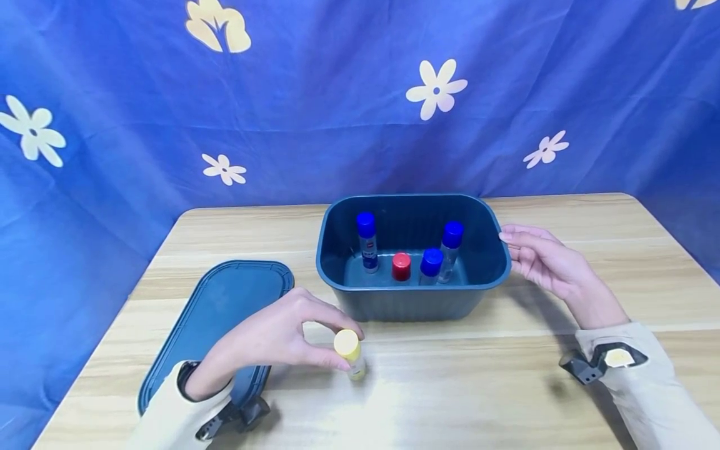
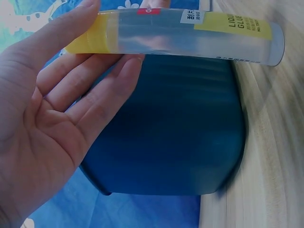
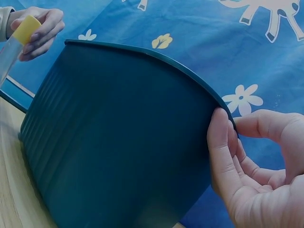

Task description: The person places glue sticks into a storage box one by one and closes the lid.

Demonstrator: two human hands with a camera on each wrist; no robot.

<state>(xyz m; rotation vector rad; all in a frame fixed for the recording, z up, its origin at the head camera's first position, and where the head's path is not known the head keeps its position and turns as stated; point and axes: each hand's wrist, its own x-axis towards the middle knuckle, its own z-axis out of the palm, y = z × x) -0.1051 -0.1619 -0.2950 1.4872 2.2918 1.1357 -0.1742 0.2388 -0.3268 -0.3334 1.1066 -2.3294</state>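
Between thumb and fingers, my left hand (image 1: 281, 331) pinches a liquid glue bottle (image 2: 161, 33) by its yellow cap (image 1: 346, 343). The clear bottle hangs upright in front of a dark teal bin (image 1: 405, 304); the left wrist view shows its yellow "LIQUID GLUE" label. My right hand (image 1: 542, 259) pinches the bin's right rim, thumb on one side and fingers on the other (image 3: 223, 137). Inside the bin stand a blue-capped bottle (image 1: 367, 244) at left, a red-capped one (image 1: 401, 267) in the middle, and two more blue-capped bottles (image 1: 452, 240) at right. Their lower parts are partly hidden.
A flat teal lid (image 1: 236, 294) lies on the wooden table (image 1: 450, 381) at the left, partly under my left forearm. Behind the table hangs a blue cloth (image 1: 337, 112) with flower prints. Each sleeve carries a wrist camera (image 1: 585, 365).
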